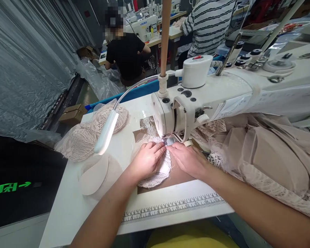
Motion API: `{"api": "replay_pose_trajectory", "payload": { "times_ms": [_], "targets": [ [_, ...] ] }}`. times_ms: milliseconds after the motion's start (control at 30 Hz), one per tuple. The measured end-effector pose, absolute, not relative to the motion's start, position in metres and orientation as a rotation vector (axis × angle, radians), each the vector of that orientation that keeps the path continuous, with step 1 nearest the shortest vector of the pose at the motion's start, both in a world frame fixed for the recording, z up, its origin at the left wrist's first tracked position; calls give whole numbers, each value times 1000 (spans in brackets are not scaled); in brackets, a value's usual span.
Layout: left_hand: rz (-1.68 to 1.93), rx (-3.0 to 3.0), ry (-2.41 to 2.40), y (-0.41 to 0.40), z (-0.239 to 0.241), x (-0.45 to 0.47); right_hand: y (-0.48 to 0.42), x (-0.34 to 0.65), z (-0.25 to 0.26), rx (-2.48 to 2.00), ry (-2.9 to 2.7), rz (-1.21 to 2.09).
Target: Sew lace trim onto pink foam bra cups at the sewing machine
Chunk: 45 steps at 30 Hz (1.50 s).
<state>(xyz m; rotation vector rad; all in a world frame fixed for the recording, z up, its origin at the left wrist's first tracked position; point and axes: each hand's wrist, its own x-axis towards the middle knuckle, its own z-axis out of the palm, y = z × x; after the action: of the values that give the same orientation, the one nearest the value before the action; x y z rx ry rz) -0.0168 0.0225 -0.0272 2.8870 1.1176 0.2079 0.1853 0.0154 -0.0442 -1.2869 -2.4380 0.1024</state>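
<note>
A pale pink lace fabric cup point(163, 172) lies under the head of a white sewing machine point(166, 113). My left hand point(149, 160) rests on top of it, fingers together and pressed onto the lace close to the presser foot. From the other side, my right hand point(187, 159) has its fingertips closed on the cup's edge beside the needle area. The two hands' fingertips nearly meet there. My fingers hide the exact stitching point and part of the fabric.
Stacked lace cups point(79, 141) and smooth beige cup pieces point(94, 175) lie on the left of the white table point(64, 206). A gooseneck lamp point(107, 132) hangs over them. Beige fabric point(274, 162) is heaped at right. Two people sit beyond the machine.
</note>
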Motion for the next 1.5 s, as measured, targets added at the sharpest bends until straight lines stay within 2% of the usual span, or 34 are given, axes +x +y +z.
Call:
{"api": "replay_pose_trajectory", "payload": {
  "times_ms": [333, 867, 1500],
  "targets": [
    [246, 2905, 1070, 26, -32, -19, 17, 185, -52, -1238, -2398, 22],
    [369, 2868, 1023, 34, -35, -22, 15, 189, -40, -1148, -2399, 235],
    [402, 2816, 1120, 35, -31, -28, 15, 187, -42, -1273, -2408, 116]
  ]
}}
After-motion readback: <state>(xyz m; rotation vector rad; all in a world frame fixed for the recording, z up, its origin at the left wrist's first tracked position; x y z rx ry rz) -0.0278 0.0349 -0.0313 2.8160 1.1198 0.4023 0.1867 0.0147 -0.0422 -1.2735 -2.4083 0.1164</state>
